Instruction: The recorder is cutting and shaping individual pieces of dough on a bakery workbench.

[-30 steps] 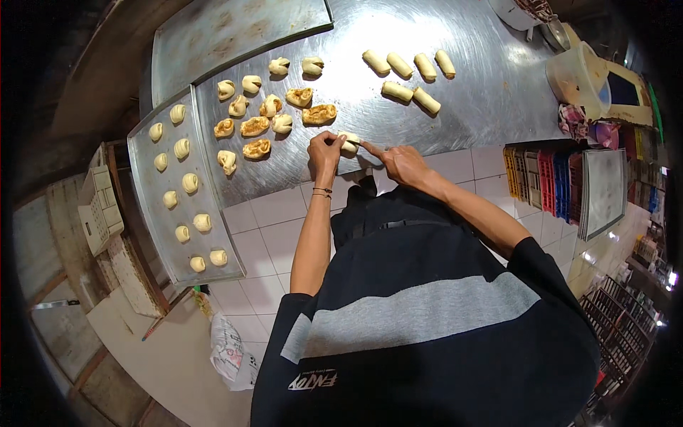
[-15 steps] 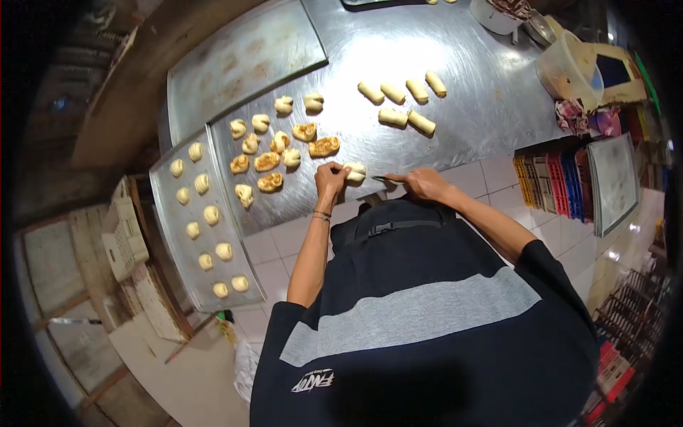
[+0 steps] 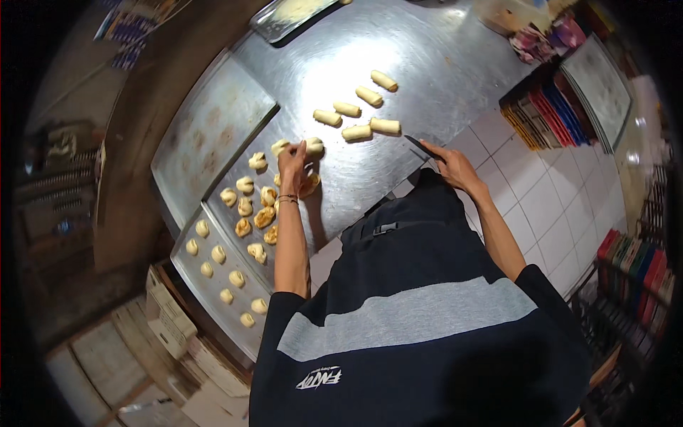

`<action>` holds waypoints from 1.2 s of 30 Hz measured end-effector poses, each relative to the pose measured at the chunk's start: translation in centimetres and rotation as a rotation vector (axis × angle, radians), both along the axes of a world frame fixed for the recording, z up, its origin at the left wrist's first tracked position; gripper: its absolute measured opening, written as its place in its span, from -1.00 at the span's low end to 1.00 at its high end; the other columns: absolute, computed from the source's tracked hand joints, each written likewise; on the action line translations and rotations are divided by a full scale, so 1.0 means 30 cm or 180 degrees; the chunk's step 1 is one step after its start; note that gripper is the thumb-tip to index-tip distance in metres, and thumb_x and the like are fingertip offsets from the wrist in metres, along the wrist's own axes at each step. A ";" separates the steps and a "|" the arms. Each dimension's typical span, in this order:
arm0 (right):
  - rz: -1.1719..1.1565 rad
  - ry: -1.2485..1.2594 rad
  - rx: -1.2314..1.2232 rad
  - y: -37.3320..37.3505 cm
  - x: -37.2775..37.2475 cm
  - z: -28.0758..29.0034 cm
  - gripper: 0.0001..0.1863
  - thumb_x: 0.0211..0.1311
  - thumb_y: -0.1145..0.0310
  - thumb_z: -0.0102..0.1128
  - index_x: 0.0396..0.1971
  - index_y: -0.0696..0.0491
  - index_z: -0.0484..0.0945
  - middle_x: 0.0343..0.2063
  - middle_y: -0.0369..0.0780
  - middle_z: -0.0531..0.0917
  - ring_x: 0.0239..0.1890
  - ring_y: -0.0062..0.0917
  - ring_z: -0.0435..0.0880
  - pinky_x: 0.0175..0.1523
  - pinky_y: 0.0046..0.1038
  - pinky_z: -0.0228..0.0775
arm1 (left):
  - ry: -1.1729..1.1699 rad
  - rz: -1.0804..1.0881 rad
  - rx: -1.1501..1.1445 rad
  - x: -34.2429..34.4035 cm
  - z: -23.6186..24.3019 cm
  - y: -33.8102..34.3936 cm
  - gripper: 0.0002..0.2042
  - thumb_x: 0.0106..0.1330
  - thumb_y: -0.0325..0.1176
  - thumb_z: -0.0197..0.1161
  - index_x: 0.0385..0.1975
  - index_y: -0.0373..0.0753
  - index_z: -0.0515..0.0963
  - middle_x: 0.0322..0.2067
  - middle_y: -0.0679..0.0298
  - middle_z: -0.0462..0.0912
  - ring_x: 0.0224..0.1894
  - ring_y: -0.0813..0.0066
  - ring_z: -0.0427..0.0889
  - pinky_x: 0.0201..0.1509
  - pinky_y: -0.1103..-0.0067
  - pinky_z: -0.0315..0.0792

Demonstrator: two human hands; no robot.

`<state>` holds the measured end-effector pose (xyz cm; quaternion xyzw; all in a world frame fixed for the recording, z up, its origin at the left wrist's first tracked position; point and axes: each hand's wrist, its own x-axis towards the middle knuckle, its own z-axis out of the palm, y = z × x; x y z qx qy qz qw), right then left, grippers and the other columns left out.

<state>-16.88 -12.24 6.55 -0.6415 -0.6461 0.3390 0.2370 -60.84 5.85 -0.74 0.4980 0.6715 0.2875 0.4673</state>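
Note:
My left hand [image 3: 292, 165] reaches over the group of shaped dough pieces on the metal table. Its fingers are closed at the left side of a pale dough piece [image 3: 314, 146], and the hand partly covers the pastries behind it. Left of the fingers lies another pale dough piece [image 3: 279, 146]. Several pastries with orange-brown filling showing, such as this one [image 3: 264, 216], sit beside my left forearm. In my right hand [image 3: 457, 171] is a dark-bladed knife [image 3: 420, 146], held over the table's near edge with its tip pointing away to the left. Several dough rolls [image 3: 357, 132] lie mid-table.
A tray with rounded dough pieces [image 3: 186, 245] stands at the left, below a bare, stained baking tray [image 3: 213, 121]. Another tray [image 3: 274, 28] is at the far edge. Stacked coloured crates [image 3: 544, 114] and upright metal trays [image 3: 597, 89] stand to the right.
My left hand has moved left and away from me with the dough piece, which now lies beside the others. The knife has moved back to the right. The whole view has turned.

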 end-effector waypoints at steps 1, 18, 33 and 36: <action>-0.0156 -0.0061 -0.0192 -0.031 0.032 -0.019 -0.25 0.27 0.59 0.05 0.44 -0.33 0.45 -0.15 0.14 0.71 -0.24 0.10 0.70 -0.01 -0.03 0.50 | 0.0850 -0.0308 0.0005 0.058 -0.001 0.013 -0.59 0.43 -0.11 0.43 -0.24 -0.47 0.70 -0.48 0.27 0.68 -0.39 0.45 0.63 -0.25 0.51 0.49; -0.0252 0.0275 -0.0189 0.119 0.450 -0.058 -0.35 0.38 0.57 0.00 0.44 -0.17 0.45 0.01 0.09 0.72 0.00 0.05 0.70 0.20 -0.08 0.48 | 0.1389 -0.1313 0.1765 0.687 0.074 -0.132 -0.72 0.35 -0.45 0.36 0.03 -0.31 0.61 -0.08 0.01 0.65 0.02 -0.02 0.55 0.17 0.19 0.37; 0.0194 0.0041 -0.0514 0.368 0.939 -0.032 -0.32 0.40 0.61 0.03 0.48 -0.23 0.40 0.28 -0.09 0.61 0.25 -0.01 0.61 0.33 -0.19 0.47 | 0.2253 -0.0599 0.1734 0.995 0.036 -0.387 -0.53 0.37 -0.50 0.36 0.29 -0.28 0.53 0.24 0.05 0.57 0.31 0.02 0.48 0.40 0.18 0.27; 0.0455 0.0017 -0.0348 0.403 1.002 -0.053 -0.31 0.38 0.63 0.04 0.47 -0.19 0.41 0.28 -0.07 0.60 0.29 -0.04 0.58 0.34 -0.18 0.47 | 0.2444 -0.0771 0.1266 1.008 0.011 -0.416 -0.38 0.50 -0.39 0.25 0.54 -0.21 0.24 0.52 -0.06 0.24 0.57 -0.08 0.17 0.59 0.10 0.05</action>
